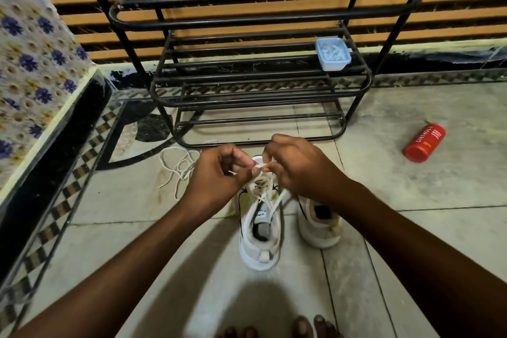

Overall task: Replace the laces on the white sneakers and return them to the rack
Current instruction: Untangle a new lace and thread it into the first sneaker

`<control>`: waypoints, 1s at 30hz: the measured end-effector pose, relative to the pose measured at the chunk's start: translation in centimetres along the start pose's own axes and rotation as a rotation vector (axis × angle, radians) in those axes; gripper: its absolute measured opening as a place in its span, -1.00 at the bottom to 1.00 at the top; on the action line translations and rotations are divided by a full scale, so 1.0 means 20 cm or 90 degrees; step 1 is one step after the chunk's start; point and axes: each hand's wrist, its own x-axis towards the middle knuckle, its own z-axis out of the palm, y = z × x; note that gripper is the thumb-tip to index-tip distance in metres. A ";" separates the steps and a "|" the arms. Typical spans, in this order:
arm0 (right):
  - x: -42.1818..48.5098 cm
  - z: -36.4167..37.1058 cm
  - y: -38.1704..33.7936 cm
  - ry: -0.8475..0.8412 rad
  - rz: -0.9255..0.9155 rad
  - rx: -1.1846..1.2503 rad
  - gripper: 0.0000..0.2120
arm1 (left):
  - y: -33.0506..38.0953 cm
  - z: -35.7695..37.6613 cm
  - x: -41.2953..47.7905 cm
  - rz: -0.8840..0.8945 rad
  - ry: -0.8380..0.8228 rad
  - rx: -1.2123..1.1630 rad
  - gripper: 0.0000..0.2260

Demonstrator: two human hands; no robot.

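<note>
Your left hand (216,173) and right hand (299,170) meet low in front of you. Each has its fingers curled, pinching a strand of the white lace (264,186). The two hands are almost touching at the fingertips. The lace runs down from your fingers into the upper eyelets of the near sneaker (260,241).

This white shoe stands upright on the tiled floor (439,228), heel toward you and toe toward the rack (247,90). A small white tag inside its tongue carries dark print too small to read.

The second sneaker (319,228), also white, stands just beside it on the right, its front hidden under your right wrist. A loose lace (178,167) lies tangled on the floor, just left of your left hand.

The rack is black metal with barred shelves and stands just beyond the shoes, in front of an orange and black striped backdrop. A small pale blue lidded box (332,53) sits at the right end of a middle shelf.

Well off to the right, a red bottle (424,143) lies on its side. White capitals along it read "CINTHOL", and the smaller lines beside them are illegible.

A cloth with blue flowers (33,63) fills the left edge, and your bare toes (301,326) show at the bottom.
</note>
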 end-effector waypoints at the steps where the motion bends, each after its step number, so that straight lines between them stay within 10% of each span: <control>1: -0.01 0.00 0.00 0.004 -0.012 -0.037 -0.90 | 0.01 0.00 0.00 -0.006 0.004 -0.012 -0.93; 11: -0.05 0.01 -0.05 0.084 -0.020 -0.097 -0.89 | 0.05 0.03 0.03 -0.122 -0.080 -0.040 -0.79; 20: -0.10 0.03 -0.02 0.125 0.070 0.017 -0.91 | 0.05 -0.07 0.04 -0.041 0.085 -0.064 -0.92; 30: -0.11 0.06 -0.02 0.061 0.040 0.080 -0.90 | -0.13 -0.14 -0.08 -0.033 0.104 0.427 -0.88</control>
